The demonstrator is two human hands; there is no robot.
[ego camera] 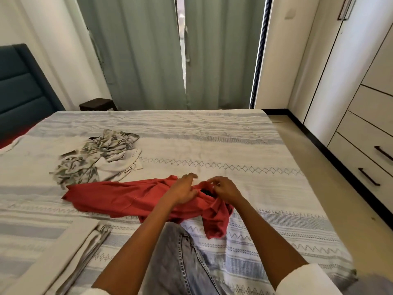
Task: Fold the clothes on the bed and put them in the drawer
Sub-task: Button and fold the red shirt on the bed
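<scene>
A red garment (119, 196) lies spread and crumpled across the middle of the bed (234, 145). My left hand (184, 189) rests on its upper edge near the collar with fingers partly curled into the cloth. My right hand (225, 188) pinches the red fabric at the collar, right beside the left hand. A dark label or opening shows between the two hands. A crumpled pile of grey-and-white patterned clothes (95, 158) lies further back to the left. White drawers (365, 158) with dark handles stand on the right.
A folded pale cloth (70, 248) lies at the near left of the bed. My knee in light jeans (176, 258) rests on the bed below the hands. Green curtains (170, 52) hang behind, a teal headboard (21, 86) is at left, and bare floor (331, 177) runs between bed and drawers.
</scene>
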